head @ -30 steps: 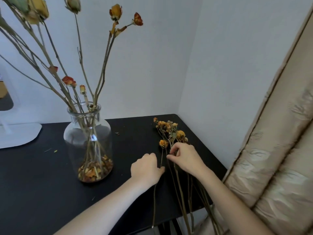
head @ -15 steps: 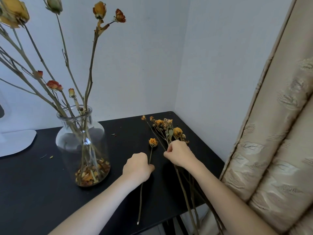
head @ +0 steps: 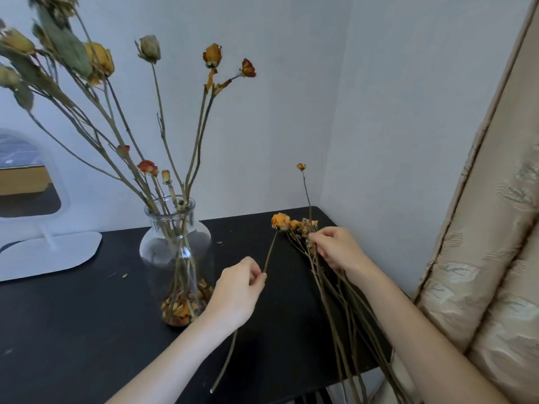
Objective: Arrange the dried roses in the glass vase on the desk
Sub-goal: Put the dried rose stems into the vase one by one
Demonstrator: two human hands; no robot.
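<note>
1. At the far left a white mirror [head: 49, 252] on a flat stand sits on the black desk [head: 73, 330].
2. The glass vase [head: 175, 246] stands upright on the desk, just right of the mirror's stand. It holds long dried roses [head: 212, 55] that fan upward, and loose petals lie at its bottom.
3. The left hand [head: 237, 290] is just right of the vase, fingers curled, with thumb and forefinger pinching the stem of a single rose [head: 280, 221]. The orange head points toward the wall, and the stem runs back under the hand toward the desk's near edge.
4. A bundle of roses [head: 300, 225] lies on the right part of the desk, heads toward the corner and stems overhanging the near edge.
5. The right hand [head: 335, 249] sits on the bundle near its heads, fingers curled round some stems. A thin stem [head: 301, 167] with a small bud rises from there.
6. A beige curtain [head: 481, 228] hangs at the right edge.
</note>
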